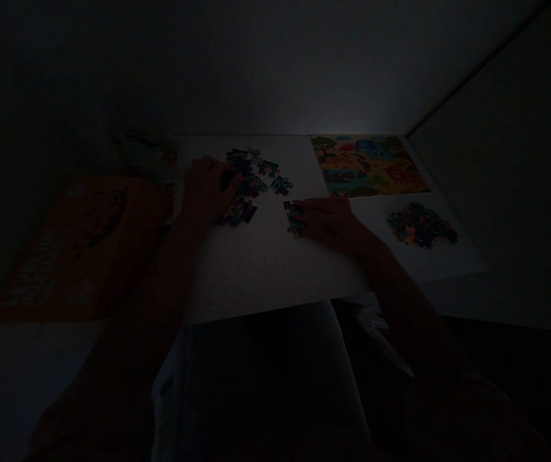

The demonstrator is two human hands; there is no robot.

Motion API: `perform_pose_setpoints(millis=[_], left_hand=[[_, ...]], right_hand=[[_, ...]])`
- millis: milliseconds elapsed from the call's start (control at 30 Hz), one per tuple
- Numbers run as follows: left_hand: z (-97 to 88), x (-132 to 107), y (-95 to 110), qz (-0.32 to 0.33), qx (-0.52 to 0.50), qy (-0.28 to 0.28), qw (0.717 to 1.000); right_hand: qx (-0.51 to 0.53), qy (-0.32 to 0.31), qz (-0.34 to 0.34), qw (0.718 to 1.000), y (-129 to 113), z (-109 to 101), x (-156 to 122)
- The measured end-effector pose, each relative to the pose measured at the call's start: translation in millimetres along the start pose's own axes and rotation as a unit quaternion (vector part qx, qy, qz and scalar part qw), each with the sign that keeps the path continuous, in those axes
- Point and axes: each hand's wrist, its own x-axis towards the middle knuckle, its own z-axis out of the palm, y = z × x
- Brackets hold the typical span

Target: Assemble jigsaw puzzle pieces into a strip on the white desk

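The picture is very dark. My left hand [210,186] rests at the left side of a loose group of jigsaw puzzle pieces [256,186], its fingers bent and its thumb apart from them. Whether a piece lies under those fingertips is hidden. On the white table [256,269], my right hand [331,221] reaches in from the right, fingers stretched out flat over a small cluster of puzzle pieces [293,208]. The fingertips touch that cluster and cover part of it. A few single pieces lie between the two hands, near the loose group.
A colourful animal picture sheet [372,165] lies at the back right. In front of it is a heap of puzzle pieces [422,226]. An orange puzzle box [78,244] stands at the left. The table meets a wall [275,77] behind; a dark seat-like shape [266,372] is below the front edge.
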Motion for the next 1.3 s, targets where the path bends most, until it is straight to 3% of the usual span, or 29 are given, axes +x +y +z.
perform_pose_setpoints(millis=[167,400,500,633,700,800,933,1167,1300], left_hand=[[-4.9,0,2,0.011,0.013,-0.016,1.000],[0.7,-2,5,-0.014,0.022,-0.027,0.999],[2.2,-6,5,0.003,0.027,-0.012,1.000],[-3.7,-9,9,0.013,0.035,-0.023,0.999],[-8.3,-9,12,0.009,0.031,-0.034,0.999],[-13.4,-7,15,0.013,0.017,-0.041,0.999],[-14.6,-6,14,0.010,0.015,-0.033,0.999],[-13.9,-5,2,0.009,0.025,-0.015,1.000],[-17.6,-4,1,0.008,0.029,-0.020,0.999]], right_hand=[[0.024,0.028,0.038,0.999,11,-12,-6],[0.051,0.157,0.079,0.983,16,-16,-6],[0.044,0.141,0.051,0.988,11,-28,8],[0.084,0.033,-0.016,0.996,11,-39,50],[0.084,0.044,0.000,0.996,16,-31,75],[0.026,0.109,0.059,0.992,28,-6,101],[-0.027,0.091,0.073,0.993,40,21,107],[-0.010,0.069,0.091,0.993,54,22,105],[-0.032,0.076,0.097,0.992,45,21,111]])
